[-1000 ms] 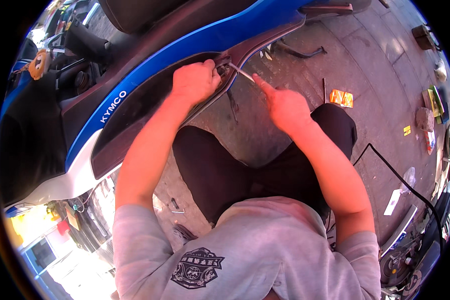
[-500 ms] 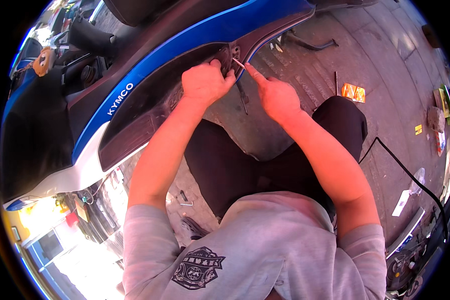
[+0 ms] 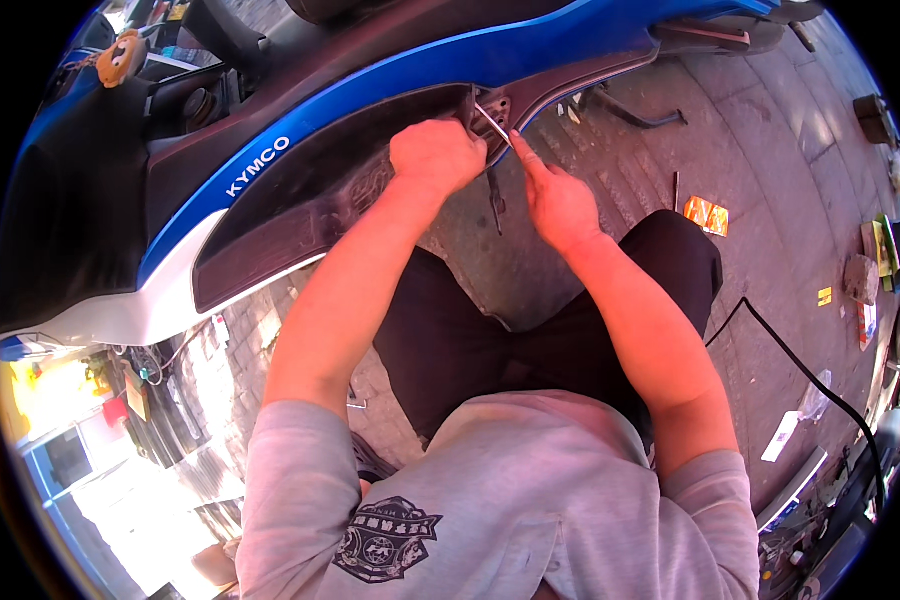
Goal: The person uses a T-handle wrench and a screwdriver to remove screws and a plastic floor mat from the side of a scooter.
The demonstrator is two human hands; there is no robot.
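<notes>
A blue, white and dark scooter body [image 3: 530,45] spans the upper left, with a dark recessed side panel [image 3: 300,205] facing me. My left hand [image 3: 438,155] is closed against the panel's right end, its fingertips hidden. In my right hand [image 3: 562,205] is a thin metal-shafted tool [image 3: 495,124]; the index finger lies stretched along it, and the fist hides its handle. The shaft slants up and left, its tip at the panel's end beside a bracket with holes [image 3: 503,103]. Below my left hand, a dark narrow part [image 3: 496,200] hangs down.
Past my right hand, the scooter's stand [image 3: 640,115] juts over the paving. An orange packet [image 3: 707,215] and a thin dark rod [image 3: 676,190] lie beyond my right knee. A black cable [image 3: 810,345] crosses the right side, near a stone [image 3: 861,278] and several small wrappers.
The view has shifted, so the scooter sits further right and higher in it. More of the tool's shaft shows now, its tip nearer the panel's upper corner. Both hands remain at the panel.
</notes>
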